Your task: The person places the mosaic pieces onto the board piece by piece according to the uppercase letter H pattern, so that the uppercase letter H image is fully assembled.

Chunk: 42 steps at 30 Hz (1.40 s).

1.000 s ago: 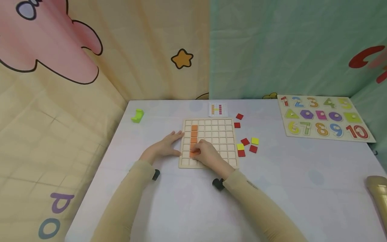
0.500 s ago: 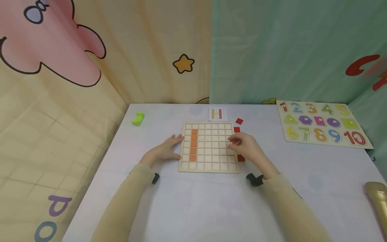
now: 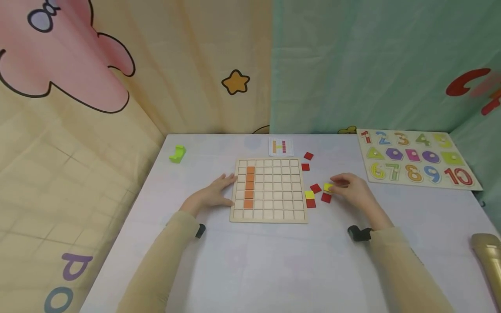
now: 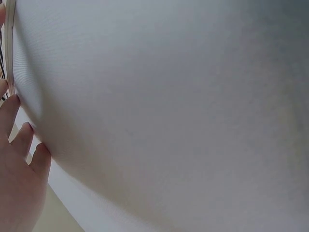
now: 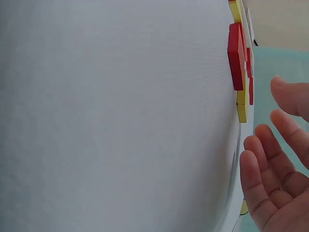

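A wooden grid board (image 3: 278, 187) lies on the table, with a column of several orange tiles (image 3: 249, 186) on its left side. My left hand (image 3: 209, 195) rests beside the board, thumb and fingertips at its left edge. To the right of the board, my right hand (image 3: 354, 191) hovers with its fingertips at a yellow tile (image 3: 327, 187). The right wrist view shows the thumb and fingers (image 5: 258, 176) spread apart, with nothing pinched between them. A red tile (image 3: 326, 198) lies just in front of that yellow one. Another yellow tile (image 3: 309, 195) sits by the board's right edge.
Several red tiles (image 3: 315, 188) are scattered right of the board. A small pattern card (image 3: 281, 147) lies behind it. At the back right is a number puzzle board (image 3: 420, 159); a green block (image 3: 178, 154) stands back left. A gold cylinder (image 3: 487, 256) is at the far right.
My right hand has left the orange column and moved right, past the board's edge, to the yellow tile. The left hand has stayed at the board's left edge.
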Available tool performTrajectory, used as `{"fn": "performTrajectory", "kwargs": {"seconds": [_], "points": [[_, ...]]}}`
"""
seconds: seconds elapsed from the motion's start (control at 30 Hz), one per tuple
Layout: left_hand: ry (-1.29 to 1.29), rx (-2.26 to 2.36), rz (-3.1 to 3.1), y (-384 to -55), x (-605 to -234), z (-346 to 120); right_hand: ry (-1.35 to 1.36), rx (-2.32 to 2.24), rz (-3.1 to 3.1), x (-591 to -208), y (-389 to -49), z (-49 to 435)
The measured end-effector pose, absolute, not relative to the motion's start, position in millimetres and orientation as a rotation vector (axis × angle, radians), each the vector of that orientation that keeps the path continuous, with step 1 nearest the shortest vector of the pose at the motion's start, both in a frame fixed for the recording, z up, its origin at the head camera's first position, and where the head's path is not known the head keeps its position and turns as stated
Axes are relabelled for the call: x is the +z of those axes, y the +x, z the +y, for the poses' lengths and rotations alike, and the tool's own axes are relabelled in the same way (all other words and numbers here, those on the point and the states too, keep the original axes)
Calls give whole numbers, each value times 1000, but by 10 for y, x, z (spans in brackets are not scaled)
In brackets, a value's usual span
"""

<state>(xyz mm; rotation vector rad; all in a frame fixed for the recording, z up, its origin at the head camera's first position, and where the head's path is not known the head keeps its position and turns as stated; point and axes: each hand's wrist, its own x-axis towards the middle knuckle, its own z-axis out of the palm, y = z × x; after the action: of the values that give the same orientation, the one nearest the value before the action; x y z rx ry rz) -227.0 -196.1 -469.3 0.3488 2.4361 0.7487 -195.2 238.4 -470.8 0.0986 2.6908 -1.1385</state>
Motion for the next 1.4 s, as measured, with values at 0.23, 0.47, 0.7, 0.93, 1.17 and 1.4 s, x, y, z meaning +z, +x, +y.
{"fn": "performTrajectory", "kwargs": {"seconds": [0.23, 0.47, 0.7, 0.93, 1.17, 1.4], "points": [[349, 771, 2431, -2248, -4666, -1977, 102, -1121, 2676, -4691, -1992, 2358], [346, 782, 2433, -2243, -4684, -1989, 112, -1042, 2679, -4720, -2030, 2331], [356, 777, 2437, -2250, -4706, -1986, 86, -961, 2695, -4749, -2069, 2321], [351, 760, 2437, -2274, -4709, -1972, 63, -909, 2729, -4729, -2083, 2301], [350, 765, 2430, -2282, -4699, -1987, 54, -870, 2772, -4701, -2074, 2266], [372, 780, 2420, -2261, -4677, -1979, 30, -987, 2761, -4690, -2084, 2105]]}}
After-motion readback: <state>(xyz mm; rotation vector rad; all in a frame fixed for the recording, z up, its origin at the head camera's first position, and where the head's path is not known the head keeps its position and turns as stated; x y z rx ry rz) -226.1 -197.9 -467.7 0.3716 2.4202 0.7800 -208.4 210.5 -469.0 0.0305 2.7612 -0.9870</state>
